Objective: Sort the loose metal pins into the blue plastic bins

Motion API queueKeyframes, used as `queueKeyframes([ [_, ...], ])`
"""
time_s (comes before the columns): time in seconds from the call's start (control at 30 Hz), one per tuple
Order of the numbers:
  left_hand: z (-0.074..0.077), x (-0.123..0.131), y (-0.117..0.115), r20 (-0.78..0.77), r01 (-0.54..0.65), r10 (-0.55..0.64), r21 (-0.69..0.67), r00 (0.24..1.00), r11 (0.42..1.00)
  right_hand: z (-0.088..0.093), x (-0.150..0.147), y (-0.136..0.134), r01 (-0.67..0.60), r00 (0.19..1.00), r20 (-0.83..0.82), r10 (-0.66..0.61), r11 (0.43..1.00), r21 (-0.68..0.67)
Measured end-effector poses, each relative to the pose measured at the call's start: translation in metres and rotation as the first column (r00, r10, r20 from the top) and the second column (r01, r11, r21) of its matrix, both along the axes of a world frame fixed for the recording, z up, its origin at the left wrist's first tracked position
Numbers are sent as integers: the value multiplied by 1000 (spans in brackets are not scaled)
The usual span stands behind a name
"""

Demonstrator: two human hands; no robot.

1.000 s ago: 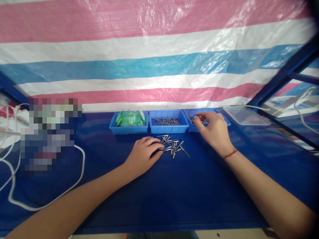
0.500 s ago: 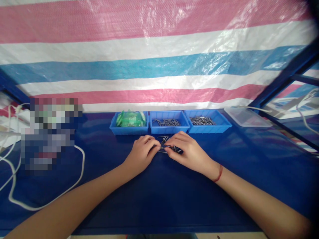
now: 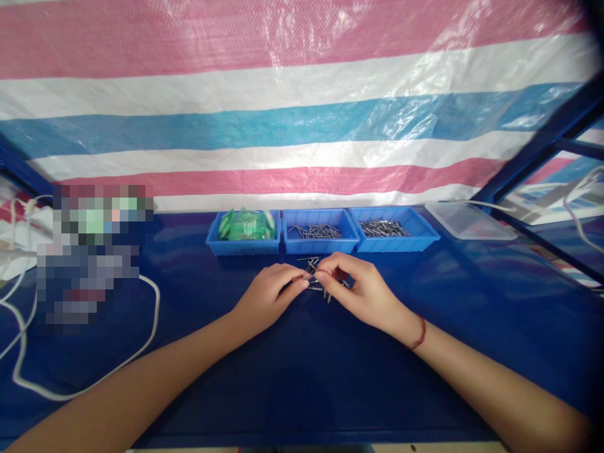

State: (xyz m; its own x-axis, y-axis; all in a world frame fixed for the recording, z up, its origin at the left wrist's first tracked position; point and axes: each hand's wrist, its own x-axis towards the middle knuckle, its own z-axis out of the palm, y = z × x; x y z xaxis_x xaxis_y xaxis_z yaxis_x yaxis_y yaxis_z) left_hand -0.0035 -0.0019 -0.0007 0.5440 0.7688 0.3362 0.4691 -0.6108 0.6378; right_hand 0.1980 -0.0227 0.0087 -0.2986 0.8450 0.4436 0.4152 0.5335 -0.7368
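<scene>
From where I stand, the small heap of metal blind rivets lies on the dark blue tabletop, just in front of the middle of 3 blue plastic bins and partly covered by the person's fingers. The rivets are silvery grey and slender, with thin, pin-like stems; some show a thicker, brighter section, and they point every which way, a few crossing over others. The left hand comes in at the heap's left edge, its thumb and forefinger drawn close together. The right hand, a red string bracelet around its wrist, curls over the heap from the other side, thumb and forefinger also nearly meeting. The 2 sets of fingertips are right beside each other, but I cannot tell whether either hand grips a rivet; the detail there is too small. Behind, the middle bin and right bin hold more thin metal pieces, while the left bin holds green plastic packaging. A translucent lid lies beyond the right bin.
</scene>
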Motion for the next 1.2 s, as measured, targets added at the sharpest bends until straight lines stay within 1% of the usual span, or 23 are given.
queueKeyframes([
  [0.1,0,1,1,6,-4,4,2,1000,1000,0,0,0,40,998,-44,-42,999,-33],
  [0.23,2,1,0,40,-27,27,-4,999,1000,-2,-3,0,29,996,-78,-33,998,-51],
  [0.33,3,0,-1,42,-9,10,-12,999,1000,-5,-5,-1,10,995,-95,-16,998,-65],
  [0.47,3,0,-2,43,1,0,-15,999,1000,-7,-6,-1,14,994,-106,-23,997,-81],
  [0.8,8,4,-4,43,51,-51,-2,998,999,-7,-7,-1,15,990,-139,-30,994,-107],
  [1.03,6,3,-3,25,44,-44,-15,999,999,-8,-6,-1,-6,989,-147,-10,994,-110],
  [1.2,4,1,-2,43,30,-28,-44,999,999,-10,-4,1,-19,984,-178,-5,991,-135],
])
